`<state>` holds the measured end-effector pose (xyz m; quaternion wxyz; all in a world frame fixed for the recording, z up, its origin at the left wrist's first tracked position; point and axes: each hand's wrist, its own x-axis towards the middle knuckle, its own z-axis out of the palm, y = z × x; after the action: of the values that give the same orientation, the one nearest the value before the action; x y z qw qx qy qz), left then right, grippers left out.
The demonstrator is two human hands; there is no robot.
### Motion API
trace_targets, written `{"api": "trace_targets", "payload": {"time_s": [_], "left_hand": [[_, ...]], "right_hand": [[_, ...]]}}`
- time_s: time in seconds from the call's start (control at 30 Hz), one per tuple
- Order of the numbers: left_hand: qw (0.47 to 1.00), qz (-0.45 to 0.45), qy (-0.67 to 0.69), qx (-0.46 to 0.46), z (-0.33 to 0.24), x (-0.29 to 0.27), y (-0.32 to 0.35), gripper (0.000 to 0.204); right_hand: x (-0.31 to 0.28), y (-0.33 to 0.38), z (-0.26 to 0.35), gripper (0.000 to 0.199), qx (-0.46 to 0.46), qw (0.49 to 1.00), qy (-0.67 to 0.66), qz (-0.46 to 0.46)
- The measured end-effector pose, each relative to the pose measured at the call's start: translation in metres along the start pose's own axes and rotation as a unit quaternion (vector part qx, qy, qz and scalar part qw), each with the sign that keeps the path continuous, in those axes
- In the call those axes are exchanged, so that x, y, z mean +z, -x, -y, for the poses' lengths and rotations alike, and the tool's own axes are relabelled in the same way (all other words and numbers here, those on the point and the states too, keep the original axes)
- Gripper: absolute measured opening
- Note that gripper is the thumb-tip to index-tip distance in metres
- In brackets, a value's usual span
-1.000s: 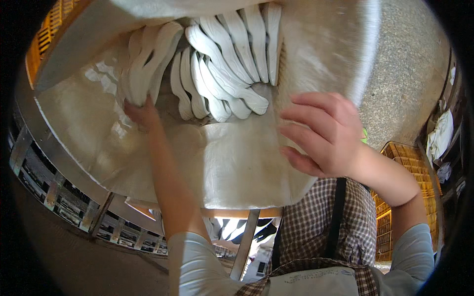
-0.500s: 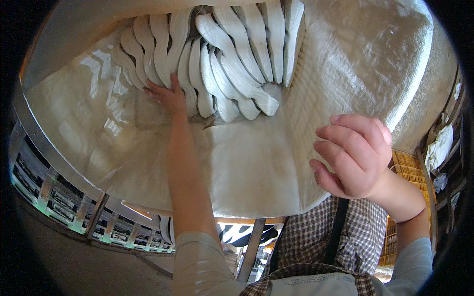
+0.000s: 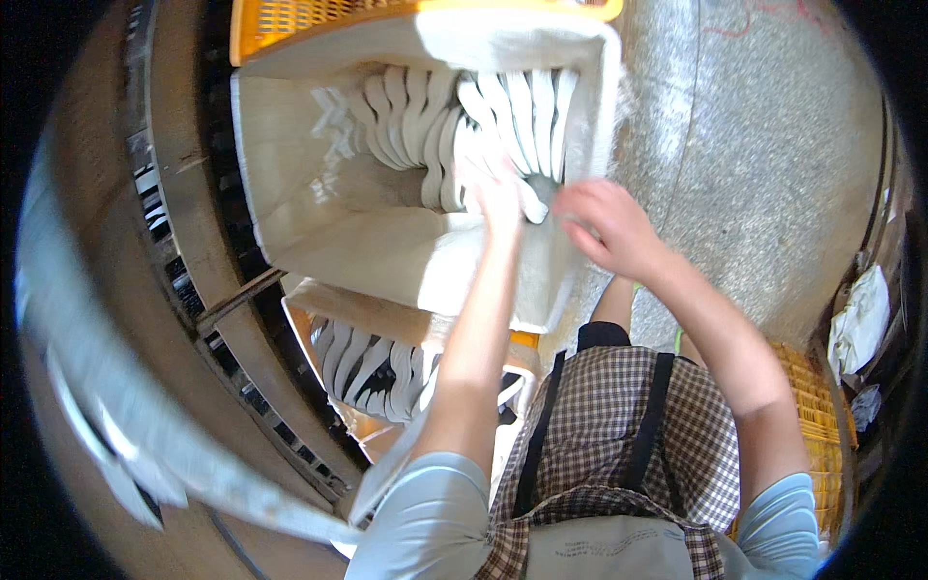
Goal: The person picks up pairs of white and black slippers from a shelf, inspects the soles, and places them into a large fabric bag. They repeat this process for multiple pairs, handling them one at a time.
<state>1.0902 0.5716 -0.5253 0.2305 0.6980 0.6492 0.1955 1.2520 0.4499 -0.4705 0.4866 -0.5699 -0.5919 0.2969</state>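
Clock from view centre. At 5, checked apron (image 3: 599,416); at 7–8, second bin (image 3: 387,309) of similar pale pieces (image 3: 350,358). At 2, right hand (image 3: 614,224): empty, thumb and fingers apart. At 12–1, left hand (image 3: 496,188), blurred, over the near group of white curved pieces (image 3: 520,106); cannot tell if it grips. Pieces stand on edge at 12 in lined bin (image 3: 290,145), curves nested, probably saving room. Since half a second ago: left hand shifted toward 3, right hand nearer it; yellow crate (image 3: 319,14) shows more at 11–12.

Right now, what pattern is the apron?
The apron has brown and white checks, clearest in the head view.
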Motion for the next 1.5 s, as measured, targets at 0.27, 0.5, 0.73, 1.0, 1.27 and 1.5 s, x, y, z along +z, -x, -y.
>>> {"api": "trace_targets", "payload": {"time_s": [0.27,0.5,0.73,1.0,1.27,1.5], "left_hand": [[0.946,0.21,0.155,0.191,-0.137,-0.185,0.264,0.058],[0.965,0.131,0.098,0.206,-0.151,-0.385,0.323,0.044],[0.927,-0.296,0.23,0.022,-0.05,-0.579,0.356,0.055],[0.744,-0.547,0.357,-0.142,0.223,-0.746,0.346,0.056],[0.663,-0.379,0.637,-0.102,0.399,-0.805,0.284,0.101],[0.62,-0.334,0.708,-0.056,0.427,-0.821,0.265,0.055]], "right_hand": [[-0.043,0.182,0.141,0.012,0.215,0.951,0.097,0.202],[-0.049,0.251,0.205,0.017,0.242,0.896,0.018,0.372],[-0.046,0.265,0.167,0.014,0.293,0.897,-0.015,0.331],[-0.003,0.234,0.211,0.013,0.316,0.909,0.025,0.272],[0.095,0.271,0.329,0.026,0.24,0.881,0.119,0.39],[0.152,0.281,0.398,0.024,0.139,0.868,0.14,0.455]]}}
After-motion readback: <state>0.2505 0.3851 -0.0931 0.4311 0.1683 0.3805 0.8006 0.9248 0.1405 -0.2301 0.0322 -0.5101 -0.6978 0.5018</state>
